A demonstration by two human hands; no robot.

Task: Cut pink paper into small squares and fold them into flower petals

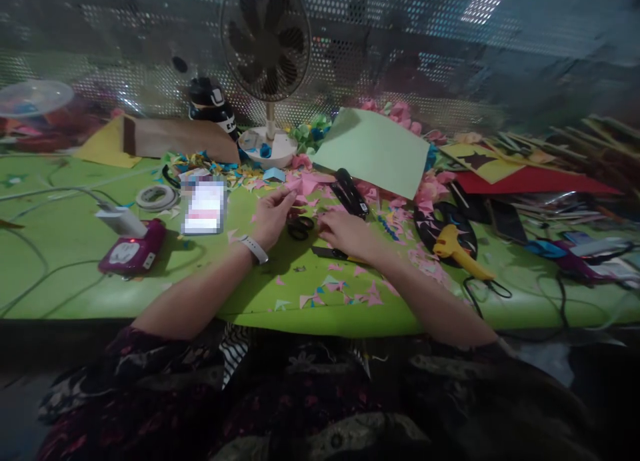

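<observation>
My left hand point(274, 215), with a white band on its wrist, pinches the edge of a piece of pink paper point(311, 183). Just right of it my right hand point(345, 234) rests low over the table, fingers curled in. Whether anything is between those fingertips is too blurred to make out. Dark-handled scissors point(300, 228) lie between the two hands. Under my right hand sits a craft knife point(330, 253) with a dark blade end and a yellow part. A black stapler point(350, 193) lies beyond my right hand, beside a pale green sheet point(375, 151).
Paper scraps point(335, 287) litter the green tabletop point(270, 307). A fan point(267, 44) and a black bottle point(213, 107) stand behind. Leftward are a lit phone point(204, 207), a tape roll point(157, 197) and a purple power adapter point(134, 251); rightward, a yellow glue gun point(460, 253) with cords.
</observation>
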